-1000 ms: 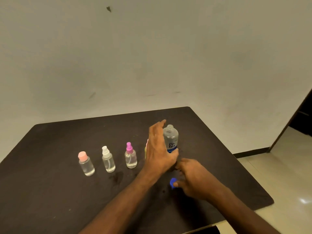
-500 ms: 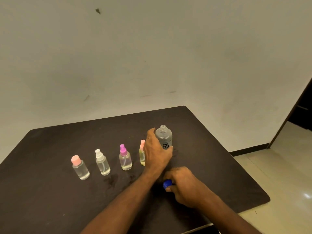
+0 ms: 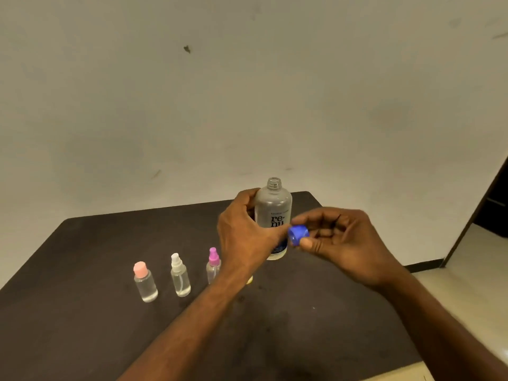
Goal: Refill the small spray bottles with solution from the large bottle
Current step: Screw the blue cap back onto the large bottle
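Observation:
My left hand (image 3: 243,235) grips the large clear bottle (image 3: 273,210) upright above the dark table (image 3: 82,339); its threaded neck is uncapped. Beside the bottle, my right hand (image 3: 341,248) pinches the blue cap (image 3: 297,234). Three small spray bottles stand in a row at the left: one with a peach cap (image 3: 145,281), one with a white sprayer (image 3: 180,274), one with a magenta sprayer (image 3: 213,265). A fourth, yellowish bottle (image 3: 249,280) is almost wholly hidden behind my left wrist.
A pale wall rises right behind the table's far edge. The table's right edge drops to a light tiled floor (image 3: 472,270), and a dark doorway (image 3: 494,202) stands at the far right.
My left hand has lifted the large bottle off the table. My right hand has picked the blue cap up from the tabletop and raised it beside the bottle.

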